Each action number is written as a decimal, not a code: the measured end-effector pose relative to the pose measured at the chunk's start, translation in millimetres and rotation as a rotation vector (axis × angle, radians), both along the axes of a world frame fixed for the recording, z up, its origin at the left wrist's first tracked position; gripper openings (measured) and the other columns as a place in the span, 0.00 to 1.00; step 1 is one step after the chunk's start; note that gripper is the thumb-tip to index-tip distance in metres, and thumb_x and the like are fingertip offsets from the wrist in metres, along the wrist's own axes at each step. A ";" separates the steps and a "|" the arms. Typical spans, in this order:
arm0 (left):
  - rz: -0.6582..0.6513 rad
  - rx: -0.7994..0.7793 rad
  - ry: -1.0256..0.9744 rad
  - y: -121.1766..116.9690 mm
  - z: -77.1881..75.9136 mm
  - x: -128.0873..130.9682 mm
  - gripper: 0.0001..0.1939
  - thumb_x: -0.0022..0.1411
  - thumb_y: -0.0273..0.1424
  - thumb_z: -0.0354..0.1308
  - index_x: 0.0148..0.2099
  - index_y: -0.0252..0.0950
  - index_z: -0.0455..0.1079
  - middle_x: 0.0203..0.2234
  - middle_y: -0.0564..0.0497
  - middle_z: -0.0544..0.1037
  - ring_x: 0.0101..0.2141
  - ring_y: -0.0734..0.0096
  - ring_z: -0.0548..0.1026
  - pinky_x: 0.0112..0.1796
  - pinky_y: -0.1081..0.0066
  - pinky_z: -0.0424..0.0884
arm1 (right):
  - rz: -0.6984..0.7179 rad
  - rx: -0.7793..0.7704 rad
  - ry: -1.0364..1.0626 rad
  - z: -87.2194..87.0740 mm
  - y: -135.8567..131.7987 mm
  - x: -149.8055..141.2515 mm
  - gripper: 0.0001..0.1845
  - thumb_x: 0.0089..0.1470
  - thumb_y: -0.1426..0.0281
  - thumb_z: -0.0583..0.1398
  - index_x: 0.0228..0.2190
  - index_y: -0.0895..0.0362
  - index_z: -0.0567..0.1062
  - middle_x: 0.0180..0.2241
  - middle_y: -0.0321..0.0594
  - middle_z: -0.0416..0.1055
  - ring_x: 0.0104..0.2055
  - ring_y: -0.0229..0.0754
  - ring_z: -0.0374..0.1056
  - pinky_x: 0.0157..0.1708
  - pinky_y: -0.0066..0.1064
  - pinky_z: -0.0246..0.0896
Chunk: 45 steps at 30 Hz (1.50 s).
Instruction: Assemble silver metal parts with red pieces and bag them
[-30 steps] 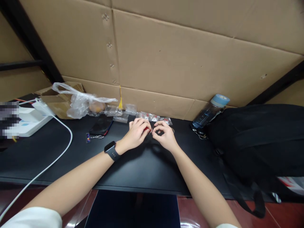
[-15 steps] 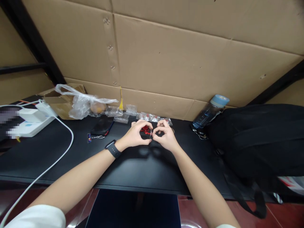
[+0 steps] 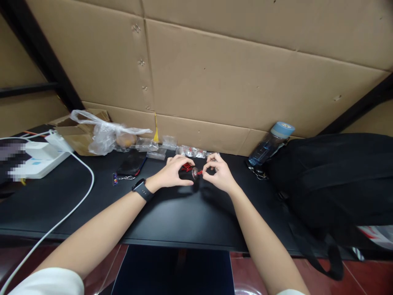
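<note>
A small clear disc (image 3: 195,173) with a red cord (image 3: 200,172) through or on it hangs between my hands above the black table. My right hand (image 3: 219,174) is closed in a pinch of thumb and forefinger on the red cord, to the right of the disc. My left hand (image 3: 173,173) has its thumb and fingers spread apart just left of the disc, tips near its edge. More red cord (image 3: 186,167) shows bunched in the gap of the left hand; whether the hidden fingers touch it, I cannot tell. A dark watch (image 3: 143,189) is on my left wrist.
Small clear packets (image 3: 190,152) line the back by the cardboard wall (image 3: 215,82). A phone (image 3: 132,162), a plastic bag (image 3: 104,133), a cardboard box (image 3: 75,137) and a white power strip (image 3: 39,164) are left. A bottle (image 3: 270,143) and black backpack (image 3: 334,180) stand right.
My left fingers have opened away from the disc, which they gripped by its edges earlier. My right hand has shifted slightly right, drawing the red cord, and the disc has turned to show its face.
</note>
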State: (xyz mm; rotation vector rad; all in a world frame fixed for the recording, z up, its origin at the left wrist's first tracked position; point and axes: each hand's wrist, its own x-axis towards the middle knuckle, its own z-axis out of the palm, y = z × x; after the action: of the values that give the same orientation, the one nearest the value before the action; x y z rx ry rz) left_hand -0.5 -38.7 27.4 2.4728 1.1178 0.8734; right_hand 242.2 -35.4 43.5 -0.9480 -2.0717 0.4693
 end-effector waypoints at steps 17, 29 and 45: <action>0.121 0.196 0.270 9.8 -27.9 0.6 0.15 0.68 0.35 0.57 0.54 0.47 0.76 0.51 0.45 0.71 0.54 0.51 0.63 0.50 0.54 0.59 | -0.267 -0.108 -0.498 -9.9 29.1 61.5 0.18 0.51 0.69 0.65 0.46 0.54 0.76 0.48 0.47 0.71 0.53 0.52 0.68 0.53 0.40 0.63; 0.072 0.166 0.196 10.4 -31.4 8.5 0.07 0.66 0.36 0.61 0.40 0.43 0.78 0.47 0.47 0.73 0.52 0.54 0.64 0.47 0.57 0.58 | -0.338 -0.254 -0.575 -23.4 40.3 70.2 0.19 0.51 0.68 0.66 0.47 0.48 0.76 0.44 0.39 0.78 0.46 0.47 0.74 0.42 0.32 0.65; 0.217 0.035 -0.141 4.0 -13.1 10.8 0.11 0.68 0.42 0.58 0.45 0.44 0.79 0.42 0.49 0.83 0.48 0.57 0.75 0.52 0.56 0.58 | -0.087 -0.155 -0.019 -9.3 25.4 36.9 0.24 0.50 0.66 0.68 0.50 0.51 0.76 0.44 0.42 0.78 0.38 0.43 0.74 0.37 0.33 0.69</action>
State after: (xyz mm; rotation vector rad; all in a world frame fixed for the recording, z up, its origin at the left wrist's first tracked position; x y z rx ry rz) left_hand 10.3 -34.7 14.3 2.3049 1.3475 1.1187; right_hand 279.1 -10.0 34.2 -1.1329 -2.0241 0.5833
